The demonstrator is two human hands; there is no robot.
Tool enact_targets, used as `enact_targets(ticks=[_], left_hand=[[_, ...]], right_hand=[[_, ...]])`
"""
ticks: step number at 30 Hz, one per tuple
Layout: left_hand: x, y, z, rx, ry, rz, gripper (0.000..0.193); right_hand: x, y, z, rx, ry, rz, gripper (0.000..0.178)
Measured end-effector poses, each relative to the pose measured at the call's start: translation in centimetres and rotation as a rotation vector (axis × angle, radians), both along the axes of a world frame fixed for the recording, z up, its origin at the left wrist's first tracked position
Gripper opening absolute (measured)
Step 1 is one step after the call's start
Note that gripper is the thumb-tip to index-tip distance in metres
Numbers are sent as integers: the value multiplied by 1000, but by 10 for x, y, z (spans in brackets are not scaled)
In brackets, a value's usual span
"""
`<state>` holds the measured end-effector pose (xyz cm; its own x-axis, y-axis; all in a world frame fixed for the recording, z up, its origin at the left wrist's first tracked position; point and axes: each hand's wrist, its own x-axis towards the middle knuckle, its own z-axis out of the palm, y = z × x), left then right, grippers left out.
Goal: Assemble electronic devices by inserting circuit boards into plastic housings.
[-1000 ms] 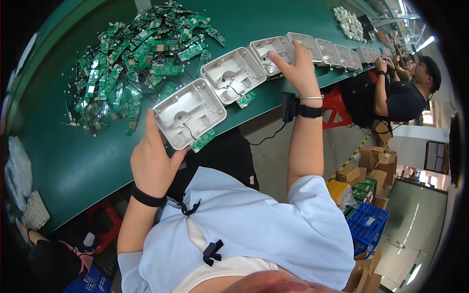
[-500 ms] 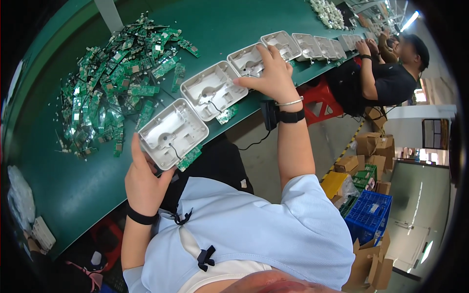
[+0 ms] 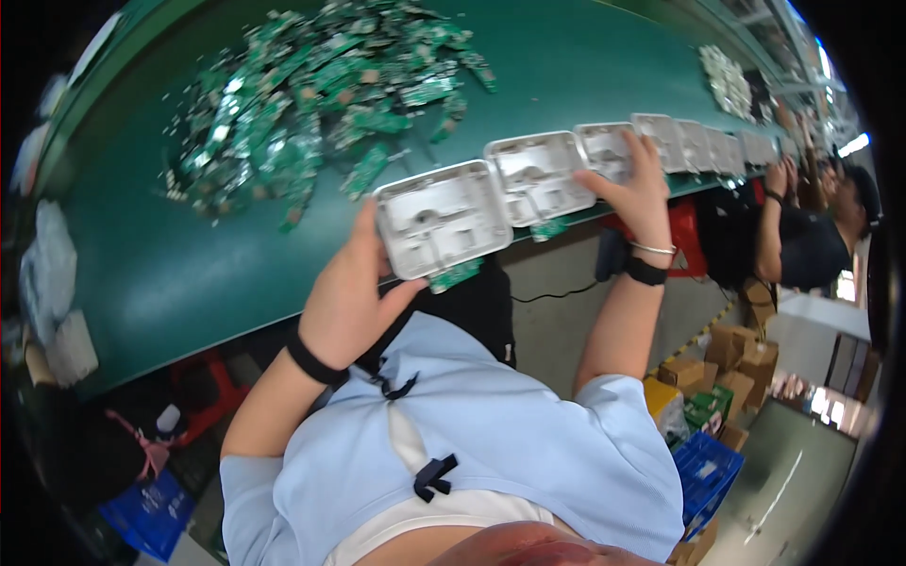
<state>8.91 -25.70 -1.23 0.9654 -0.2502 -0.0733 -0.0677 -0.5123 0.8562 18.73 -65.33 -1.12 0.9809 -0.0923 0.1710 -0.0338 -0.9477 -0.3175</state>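
Note:
A row of open white plastic casings runs along the bench edge, their hollow insides facing up. My left hand [image 3: 354,297] grips the nearest casing [image 3: 453,209] at its left end, thumb at the near corner and fingers along the side. A small green circuit board [image 3: 457,274] hangs by a wire over that casing's near edge. The second casing [image 3: 536,170] stands against the first, with another green board [image 3: 548,229] at its front. My right hand [image 3: 637,193] spans the third casing [image 3: 602,151], its thumb by the second casing's right edge and its fingers over the third's far side.
A large heap of green circuit boards [image 3: 330,85] covers the green bench [image 3: 189,292] beyond the casings. White parts [image 3: 725,83] lie piled at the far right. A co-worker [image 3: 802,241] sits along the bench. Cartons [image 3: 731,349] and a blue crate [image 3: 708,472] stand on the floor.
The view has turned, so the bench and casings appear farther right and the row less steep. Both hands remain at the same casings; the first and second still stand end to end.

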Motion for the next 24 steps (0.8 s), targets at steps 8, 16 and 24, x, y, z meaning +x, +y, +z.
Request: enact_targets(ticks=[8, 16, 24], left_hand=[[-6, 16, 1, -48, -50, -60, 94], [-20, 54, 8, 37, -81, -18, 68], [-34, 69, -3, 98, -367, 25, 59]], right_hand=[[-4, 16, 11, 15, -174, 71, 71], [31, 153, 82, 302, 344, 571, 42], [98, 228, 42, -341, 577, 692, 47]])
